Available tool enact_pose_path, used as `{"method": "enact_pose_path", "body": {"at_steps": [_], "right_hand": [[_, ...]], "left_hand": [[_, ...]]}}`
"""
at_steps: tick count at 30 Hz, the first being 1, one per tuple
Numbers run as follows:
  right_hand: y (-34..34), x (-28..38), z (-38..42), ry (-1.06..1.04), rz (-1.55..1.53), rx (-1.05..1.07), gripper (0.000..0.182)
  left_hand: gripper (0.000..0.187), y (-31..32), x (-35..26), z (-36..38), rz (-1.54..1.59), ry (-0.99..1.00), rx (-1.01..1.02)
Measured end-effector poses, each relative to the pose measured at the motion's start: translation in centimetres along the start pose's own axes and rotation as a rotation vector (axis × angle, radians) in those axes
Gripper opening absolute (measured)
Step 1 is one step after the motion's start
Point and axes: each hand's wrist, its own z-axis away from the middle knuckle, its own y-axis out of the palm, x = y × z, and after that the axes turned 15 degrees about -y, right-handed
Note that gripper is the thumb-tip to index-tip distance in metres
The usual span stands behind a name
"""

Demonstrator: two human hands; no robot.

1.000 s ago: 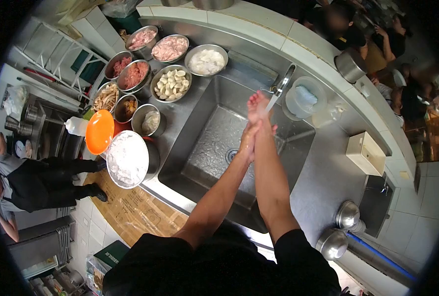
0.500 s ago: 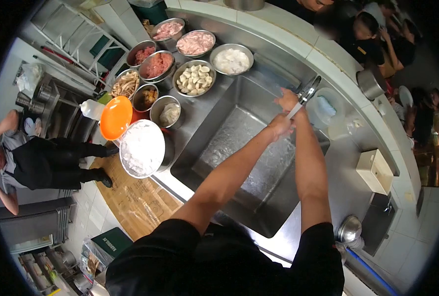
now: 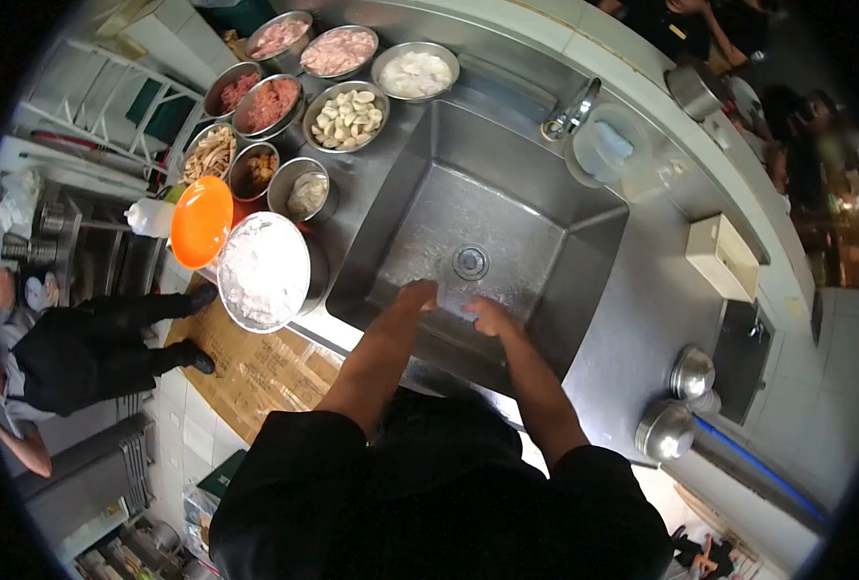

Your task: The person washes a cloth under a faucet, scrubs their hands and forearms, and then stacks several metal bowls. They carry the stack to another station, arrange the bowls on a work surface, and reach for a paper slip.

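Observation:
My left hand (image 3: 418, 295) is over the near part of the steel sink (image 3: 584, 280), holding nothing that I can see. Its fingers are partly hidden and blurred. Beside it, a small gap away, my right hand (image 3: 489, 315) is empty, with fingers loosely extended toward the left hand. Both forearms are bare below black sleeves. Beyond the hands lies the round drain (image 3: 470, 261), and the sink floor is wet. At the back right stands the chrome faucet (image 3: 572, 111), with no stream visible from it.
Left of the sink stand a tub of white powder (image 3: 263, 271), an orange plate (image 3: 202, 222), a bowl of pale rounded pieces (image 3: 345, 116) and several meat bowls. A cream container (image 3: 722, 256) and metal bowls (image 3: 666, 430) are at right. A person (image 3: 82, 348) stands at left.
My hands have left the faucet and come back toward me, moving apart from each other. The running stream no longer shows, and water on the sink floor has thinned. The view has shifted.

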Motion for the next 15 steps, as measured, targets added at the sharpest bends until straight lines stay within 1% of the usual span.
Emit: {"method": "enact_pose_path", "body": {"at_steps": [1,2,3,4,5,6,7,8,9,10,12,13,15], "right_hand": [[1.1,0.4,0.7,0.054,-0.081,0.089,0.033],[1.6,0.2,1.6,0.085,-0.086,0.073,0.033],[1.1,0.3,2.5,0.083,-0.124,-0.011,0.033],[0.2,0.7,3.6,0.093,-0.162,-0.108,0.033],[-1.8,2.3,4.7,0.126,-0.259,-0.235,0.029],[-3.4,3.4,5.4,0.136,-0.470,-0.412,0.017],[-5.5,4.3,6.0,0.033,-0.650,-0.545,0.008],[-8.9,5.9,6.6,-0.043,-0.415,-0.543,0.006],[-11.5,7.6,6.9,0.013,-0.380,-0.585,0.010],[-14.1,9.5,7.0,0.038,-0.391,-0.671,0.014],[-18.1,12.9,7.8,0.064,-0.510,-0.771,0.023],[-19.3,13.9,7.9,0.054,-0.507,-0.788,0.023],[-20.7,15.1,8.1,-0.008,-0.537,-0.874,0.026]], "left_hand": [[0.026,0.9,1.1,0.2,-0.039,0.002,-0.027],[0.024,1.2,2.1,-0.3,0.000,0.022,-0.112],[0.022,1.8,3.4,-1.8,0.040,0.049,-0.191],[0.018,4.1,5.6,-6.9,0.139,0.143,-0.353],[0.017,5.7,6.7,-11.4,0.237,0.273,-0.500],[0.021,-2.0,6.2,-6.0,-0.070,0.198,-0.181],[0.014,-5.7,4.9,-3.8,-0.009,0.266,-0.114],[0.012,-10.1,3.9,-0.7,0.022,0.403,0.037],[0.008,-12.3,3.5,-0.2,0.143,0.587,0.126],[0.009,-14.2,1.8,4.6,0.391,0.425,0.126],[0.009,-17.2,-0.5,11.7,0.463,0.462,0.103],[0.009,-17.8,-1.0,13.4,0.452,0.470,0.090],[0.008,-18.3,-1.5,16.1,0.531,0.654,0.135]]}}
